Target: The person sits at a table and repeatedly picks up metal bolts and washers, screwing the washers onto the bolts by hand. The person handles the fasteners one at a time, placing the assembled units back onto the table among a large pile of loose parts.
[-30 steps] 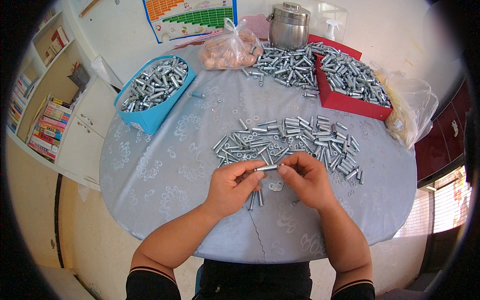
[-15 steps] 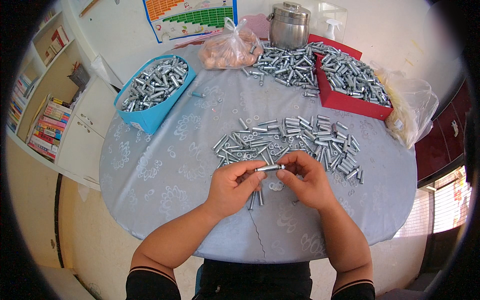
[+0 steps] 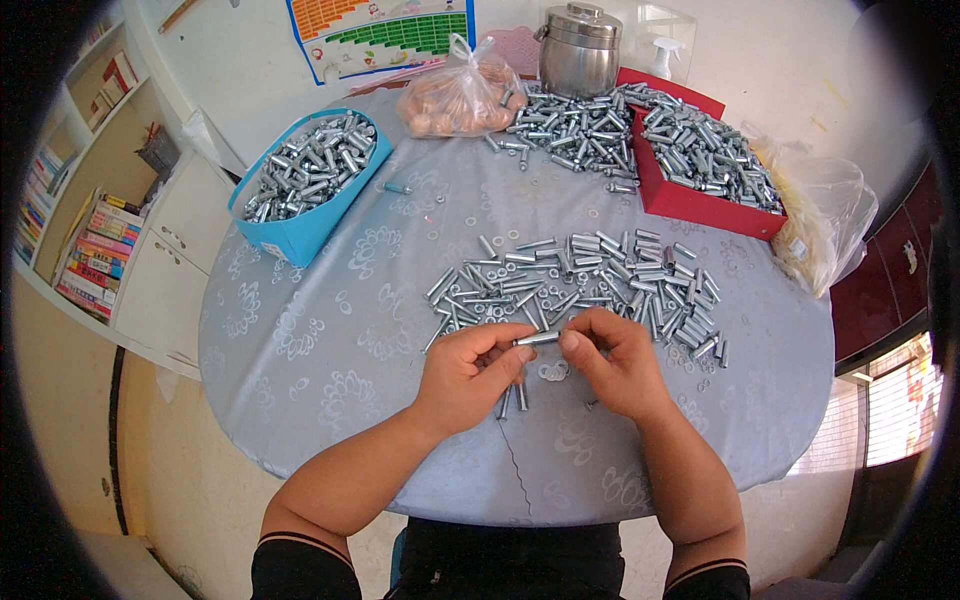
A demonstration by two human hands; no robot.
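Note:
My left hand (image 3: 466, 372) and my right hand (image 3: 614, 357) meet over the near part of a round table, each pinching one end of a short silver metal bolt (image 3: 537, 339) held level between them. Just beyond my fingers lies a wide scatter of loose silver bolts (image 3: 580, 280). A few small washers (image 3: 552, 372) and two more bolts (image 3: 512, 398) rest on the cloth right under my hands.
The table wears a grey flowered cloth (image 3: 330, 340). A blue box (image 3: 300, 190) full of bolts stands far left, a red box (image 3: 705, 165) full of bolts far right, another bolt heap (image 3: 565, 130), a plastic bag (image 3: 462, 95) and a steel pot (image 3: 580, 50) at the back. Bookshelves (image 3: 80, 200) stand left.
My hands stay together on the bolt; the fingers have shifted only slightly along it. Nothing else on the table has moved.

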